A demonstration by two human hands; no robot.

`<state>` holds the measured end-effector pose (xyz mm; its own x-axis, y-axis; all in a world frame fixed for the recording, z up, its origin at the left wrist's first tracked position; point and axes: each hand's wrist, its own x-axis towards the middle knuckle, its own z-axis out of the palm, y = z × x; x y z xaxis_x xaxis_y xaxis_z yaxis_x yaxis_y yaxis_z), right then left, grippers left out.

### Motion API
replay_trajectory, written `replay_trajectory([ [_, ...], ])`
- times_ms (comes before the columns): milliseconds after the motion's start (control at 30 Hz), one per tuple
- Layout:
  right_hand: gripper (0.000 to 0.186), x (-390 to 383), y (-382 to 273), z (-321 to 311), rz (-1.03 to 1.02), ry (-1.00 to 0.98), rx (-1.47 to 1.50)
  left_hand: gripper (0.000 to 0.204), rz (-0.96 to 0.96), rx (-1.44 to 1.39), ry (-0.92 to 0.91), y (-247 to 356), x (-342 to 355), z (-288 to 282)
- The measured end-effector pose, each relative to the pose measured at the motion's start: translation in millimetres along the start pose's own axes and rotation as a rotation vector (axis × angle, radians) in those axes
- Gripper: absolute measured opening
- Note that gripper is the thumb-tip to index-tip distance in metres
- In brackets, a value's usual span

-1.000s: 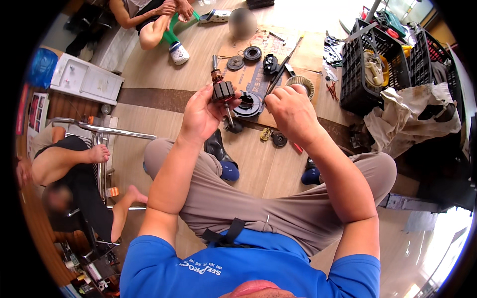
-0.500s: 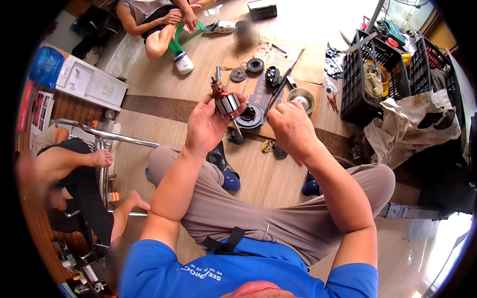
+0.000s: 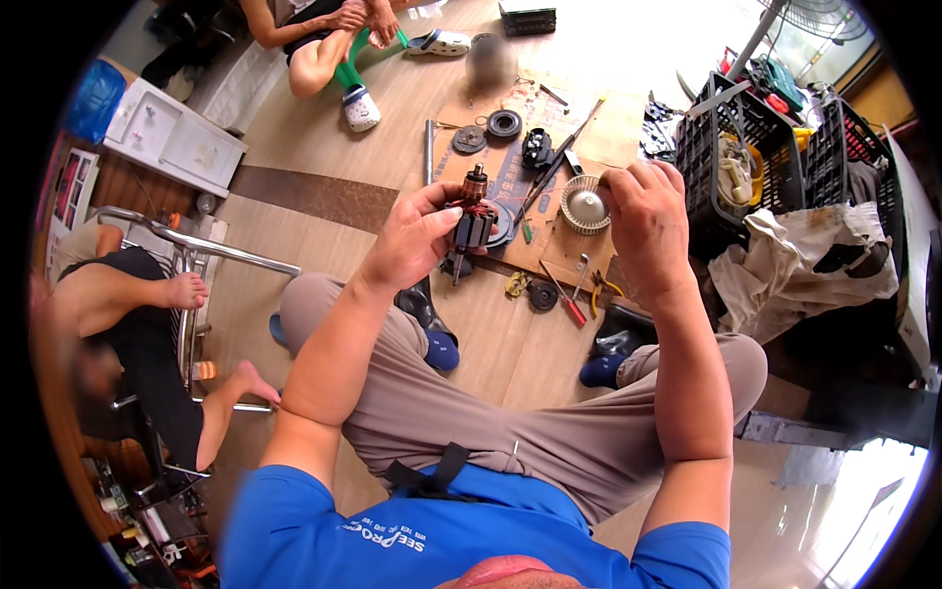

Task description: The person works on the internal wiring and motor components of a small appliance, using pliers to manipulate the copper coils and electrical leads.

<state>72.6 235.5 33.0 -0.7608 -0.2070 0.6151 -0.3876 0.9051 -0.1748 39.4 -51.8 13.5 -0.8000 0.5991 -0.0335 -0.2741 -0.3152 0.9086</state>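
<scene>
My left hand (image 3: 412, 242) holds a motor armature (image 3: 475, 224) upright, its copper commutator on top and its shaft pointing down. Fingers and thumb wrap the laminated core. Off to the right, my right hand (image 3: 650, 228) is raised with curled fingers; what they hold, if anything, is hidden. Its fingertips overlap the right edge of a white finned blower wheel (image 3: 586, 208) in this view; whether they touch cannot be seen. Behind the armature, a round grey motor housing part (image 3: 500, 224) is partly covered. A black motor part (image 3: 537, 149) lies beyond on the cardboard (image 3: 613, 137).
Near my feet lie a red-handled screwdriver (image 3: 574, 310), yellow-handled pliers (image 3: 607, 289) and a dark round part (image 3: 542, 295). Black crates (image 3: 731, 137) with tools stand at right beside a crumpled cloth (image 3: 805, 260). A metal chair frame (image 3: 196, 257) and another person's legs (image 3: 147, 294) are at left.
My right hand has moved right and slightly up, uncovering the blower wheel, the screwdriver and the pliers. My left hand has turned the armature more upright and shifted it slightly right.
</scene>
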Motion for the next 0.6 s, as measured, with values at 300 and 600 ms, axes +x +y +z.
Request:
replay_trajectory([
  [300, 0.005, -6.9, 3.8, 5.2, 0.008, -0.074, -0.078, 0.038, -0.085, 0.119, 0.061, -3.1, 1.6, -1.6],
  [600, 0.014, -20.2, -3.8, 23.3, 0.29, -0.561, 0.333, 0.033, -0.159, 0.075, 0.077, -5.8, 1.1, 4.9],
])
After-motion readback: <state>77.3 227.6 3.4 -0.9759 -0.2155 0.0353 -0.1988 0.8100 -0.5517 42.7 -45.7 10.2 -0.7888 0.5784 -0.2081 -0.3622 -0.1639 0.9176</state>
